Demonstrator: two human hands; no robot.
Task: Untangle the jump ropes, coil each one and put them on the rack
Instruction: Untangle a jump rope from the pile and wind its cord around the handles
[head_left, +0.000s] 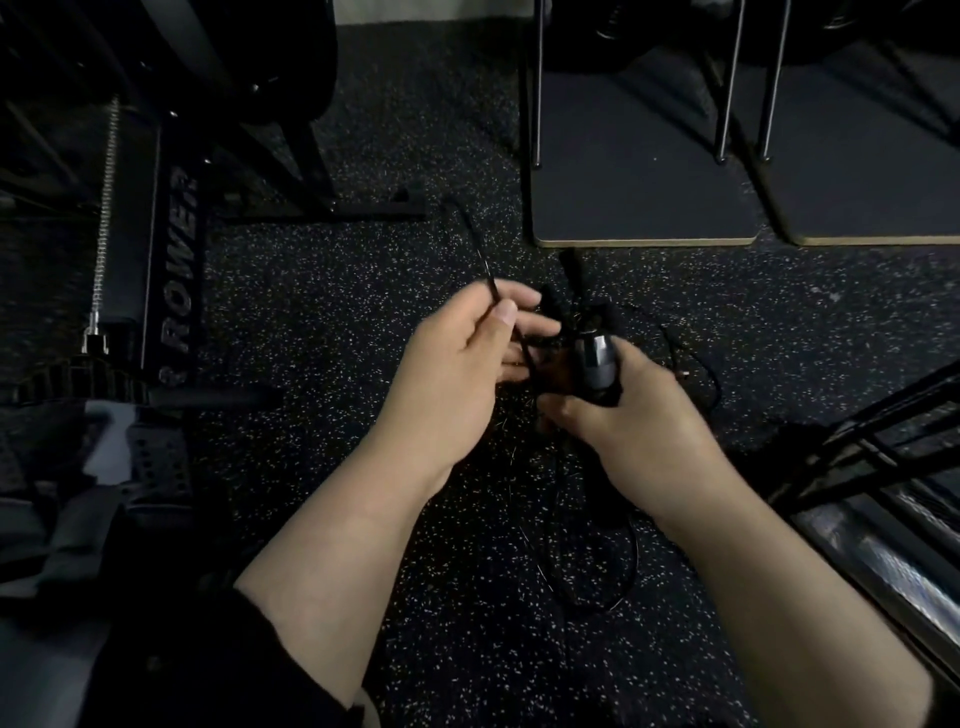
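Thin black jump ropes (587, 525) lie in a knotted tangle w/ loose loops on the speckled black rubber floor (322, 322), centre of frame; the right hand (623, 415) holds a dark cylindrical rope handle (597, 364) w/ fingers curled round it, and the left hand (457, 364) pinches one strand between thumb and forefinger. Looks like the untangling step, nothing coiled yet. Next move prob. needs that strand drawn clear of the knot; black rower machine (171, 270) at left, dark metal rack frame (857, 457) lower right.

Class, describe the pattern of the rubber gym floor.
Black rubber floor with white speckles, seen in the head view.
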